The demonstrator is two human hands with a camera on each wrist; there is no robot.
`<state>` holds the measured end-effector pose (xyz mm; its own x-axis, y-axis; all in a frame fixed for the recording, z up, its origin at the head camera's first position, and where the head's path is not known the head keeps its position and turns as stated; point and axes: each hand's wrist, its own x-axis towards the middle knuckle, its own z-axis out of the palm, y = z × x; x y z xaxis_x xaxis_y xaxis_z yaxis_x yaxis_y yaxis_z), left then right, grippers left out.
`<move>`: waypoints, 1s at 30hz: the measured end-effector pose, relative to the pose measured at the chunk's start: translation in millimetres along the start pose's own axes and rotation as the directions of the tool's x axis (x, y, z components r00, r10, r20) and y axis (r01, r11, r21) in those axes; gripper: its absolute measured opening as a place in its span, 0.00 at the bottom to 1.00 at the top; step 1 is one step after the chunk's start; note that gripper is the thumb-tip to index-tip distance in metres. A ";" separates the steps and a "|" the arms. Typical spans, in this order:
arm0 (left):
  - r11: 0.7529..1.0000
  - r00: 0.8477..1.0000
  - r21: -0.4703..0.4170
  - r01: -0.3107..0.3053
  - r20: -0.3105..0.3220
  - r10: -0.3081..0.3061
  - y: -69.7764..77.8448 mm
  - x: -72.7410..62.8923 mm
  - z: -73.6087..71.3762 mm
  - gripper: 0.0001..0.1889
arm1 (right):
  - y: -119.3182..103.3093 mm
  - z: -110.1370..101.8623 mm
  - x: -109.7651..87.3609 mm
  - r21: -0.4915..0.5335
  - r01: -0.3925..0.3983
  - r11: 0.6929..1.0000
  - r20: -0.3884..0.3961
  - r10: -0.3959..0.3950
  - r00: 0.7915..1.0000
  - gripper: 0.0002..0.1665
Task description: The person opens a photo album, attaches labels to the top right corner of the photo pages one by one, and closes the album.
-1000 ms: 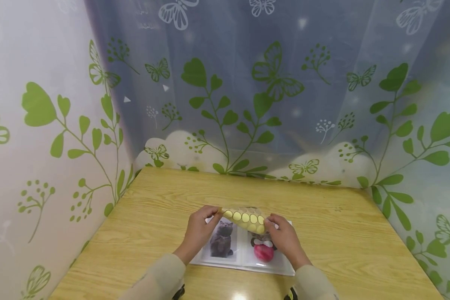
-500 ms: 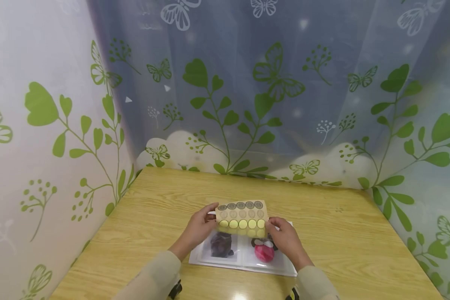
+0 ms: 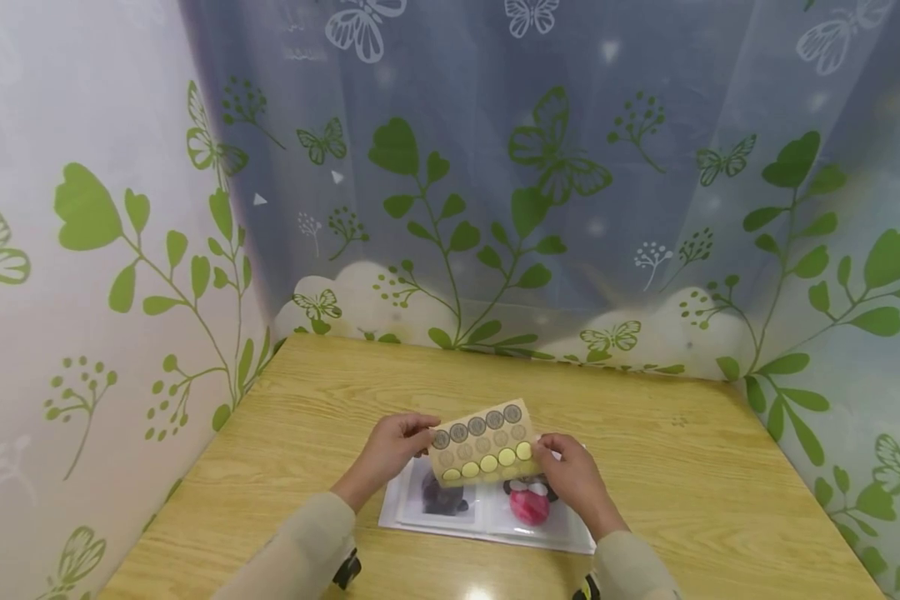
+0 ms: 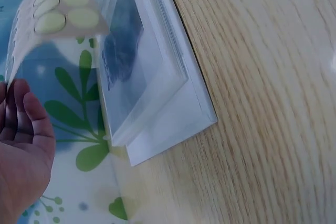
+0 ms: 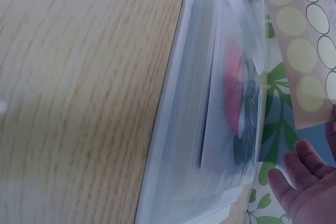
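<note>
Between both hands, a sheet of round stickers [image 3: 483,440] is held tilted above an open photo album [image 3: 474,530]. Rows of dark, pale and yellow circles cover the tan sheet. My left hand [image 3: 392,450] pinches its upper left corner; in the left wrist view that left hand [image 4: 26,135] is below the curved sheet [image 4: 58,11]. My right hand [image 3: 570,471] pinches the lower right edge, and the right wrist view shows the right hand [image 5: 307,182] at the sticker sheet's corner [image 5: 304,72]. The album's left page holds a dark cat photo [image 3: 444,493], partly covered by the sheet; a pink round shape [image 3: 529,505] shows on the right.
The album lies on a wood-grain table [image 3: 330,392] near its front. A curtain [image 3: 465,167] printed with green leaves and butterflies hangs at the back and both sides.
The sticker sheet has gone from bent and edge-on to turned face toward the head camera, then tipped with its left side lower. The left hand has shifted its grip to the upper left corner.
</note>
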<state>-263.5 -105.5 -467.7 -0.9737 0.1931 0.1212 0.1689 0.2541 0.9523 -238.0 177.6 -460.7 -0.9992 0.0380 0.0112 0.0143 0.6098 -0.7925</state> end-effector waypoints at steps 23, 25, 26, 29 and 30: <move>0.887 0.974 -0.448 0.113 -0.127 -0.188 4.5 4.2 21.0 0.11 | -3.4 15.6 -6.0 -0.028 0.051 0.998 0.001 -0.051 0.999 0.24; 0.861 0.976 -0.497 0.106 -0.114 -0.186 5.5 4.4 23.3 0.10 | -5.2 19.1 -6.1 -0.018 0.059 0.998 0.010 -0.059 0.998 0.23; 0.853 0.978 -0.513 0.099 -0.106 -0.178 5.9 4.5 24.4 0.10 | -6.4 20.5 -6.2 -0.008 0.063 0.998 0.019 -0.063 0.998 0.23; 0.818 0.985 -0.568 0.086 -0.075 -0.156 8.3 3.9 28.0 0.07 | -9.5 25.3 -6.1 0.023 0.054 0.998 0.046 -0.055 0.997 0.24; 0.811 0.987 -0.579 0.083 -0.065 -0.147 9.1 3.8 29.1 0.06 | -10.5 26.7 -6.3 0.034 0.054 0.998 0.055 -0.056 0.997 0.24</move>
<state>-261.2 -74.8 -466.7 -0.9958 0.0917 -0.0021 -0.0321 -0.3269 0.9445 -232.9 149.8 -468.7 -0.9990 -0.0398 0.0222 -0.0413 0.5840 -0.8107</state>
